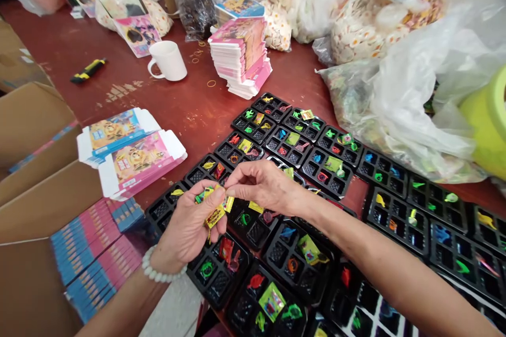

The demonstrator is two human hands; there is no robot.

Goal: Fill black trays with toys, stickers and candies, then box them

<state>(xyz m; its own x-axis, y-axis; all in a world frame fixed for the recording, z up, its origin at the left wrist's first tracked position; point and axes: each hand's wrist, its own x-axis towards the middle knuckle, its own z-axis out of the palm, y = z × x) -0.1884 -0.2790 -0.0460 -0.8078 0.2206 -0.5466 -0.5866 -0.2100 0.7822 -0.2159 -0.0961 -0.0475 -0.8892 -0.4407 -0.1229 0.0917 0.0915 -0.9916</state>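
Several small colourful packets (215,215), mostly yellow, lie bunched in my left hand (193,221), whose fingers curl round them. With thumb and forefinger pinched, my right hand (264,187) touches the edge of a yellow packet at the left fingertips. Both hands are above rows of black compartment trays (256,234). Their compartments hold small plastic toys, such as a green ring (206,269), and shiny packets like the green one (272,301). My right forearm hides part of the trays behind it.
Flat printed boxes (138,160) lie left of the trays, beside an open carton (35,168). A tall stack of pink boxes (239,55), a white mug (168,60) and a yellow-black cutter (89,70) stand farther back. Filled plastic bags (399,100) and a lime-green bucket (488,121) line the right.
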